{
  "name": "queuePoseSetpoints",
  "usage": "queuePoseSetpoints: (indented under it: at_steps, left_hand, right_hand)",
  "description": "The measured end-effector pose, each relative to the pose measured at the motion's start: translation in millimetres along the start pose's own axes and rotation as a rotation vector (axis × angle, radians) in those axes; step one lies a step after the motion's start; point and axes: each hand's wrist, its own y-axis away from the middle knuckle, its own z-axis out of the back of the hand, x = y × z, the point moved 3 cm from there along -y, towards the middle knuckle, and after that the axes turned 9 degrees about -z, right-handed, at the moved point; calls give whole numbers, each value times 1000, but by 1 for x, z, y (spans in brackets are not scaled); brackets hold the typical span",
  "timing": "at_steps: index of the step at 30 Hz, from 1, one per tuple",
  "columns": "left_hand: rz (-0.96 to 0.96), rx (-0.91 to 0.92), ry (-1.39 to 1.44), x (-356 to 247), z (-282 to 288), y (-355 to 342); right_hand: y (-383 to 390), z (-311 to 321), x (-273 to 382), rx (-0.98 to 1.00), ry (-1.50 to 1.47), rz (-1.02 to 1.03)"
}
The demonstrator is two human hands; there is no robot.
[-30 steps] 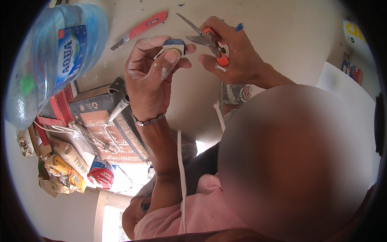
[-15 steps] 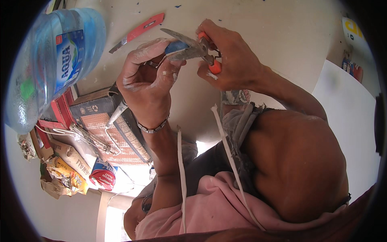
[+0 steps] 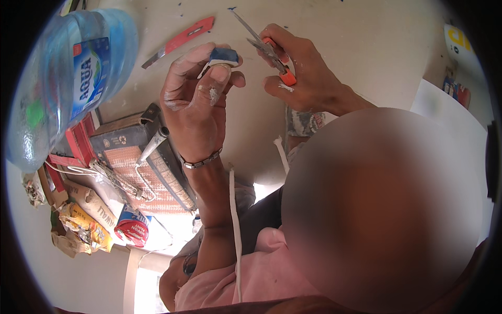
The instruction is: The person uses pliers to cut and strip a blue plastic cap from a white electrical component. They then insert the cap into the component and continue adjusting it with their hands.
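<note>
Between the thumb and fingers of my left hand (image 3: 194, 107), dusted with white, is a small blue and white piece (image 3: 224, 55) that looks like sponge or foam. My right hand (image 3: 314, 73) grips a pair of scissors (image 3: 268, 51) by its orange handles. The blades are spread, point up and to the left, and stay apart from the piece. Beyond my left hand, a red-handled blade tool (image 3: 189, 34) lies on the pale surface (image 3: 355, 47).
A large blue water bottle (image 3: 117, 57) is at the left. Below it are a cardboard box (image 3: 125, 152), a paint roller frame (image 3: 152, 148), a red and blue paint can (image 3: 132, 227) and crumpled sacks (image 3: 86, 204). White cords (image 3: 235, 225) hang before me. A blurred patch covers the lower right.
The scissors have come away from the blue piece toward the right, their blades now clear of it. My left hand has turned slightly, showing more of the piece's blue and white sides.
</note>
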Motion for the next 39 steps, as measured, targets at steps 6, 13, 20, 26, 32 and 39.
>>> queuePoseSetpoints:
  at_steps: [6, 13, 20, 26, 32, 39]
  left_hand:
    - [43, 3, 47, 3, 6, -2]
    - [37, 50, 10, 0, 7, -2]
    - [30, 54, 73, -2, 4, 0]
    - [39, 60, 90, -6, 9, -4]
    - [80, 50, 102, -5, 7, -1]
    - [75, 72, 77, -3, 10, 0]
  right_hand:
    - [0, -6, 4, 11, 48, 53]
    - [1, -6, 10, 34, 105, 4]
    - [4, -8, 7, -13, 81, 26]
    - [0, -3, 4, -11, 46, 37]
    - [-1, -6, 9, 12, 58, 59]
    - [-1, -6, 15, 36, 87, 45]
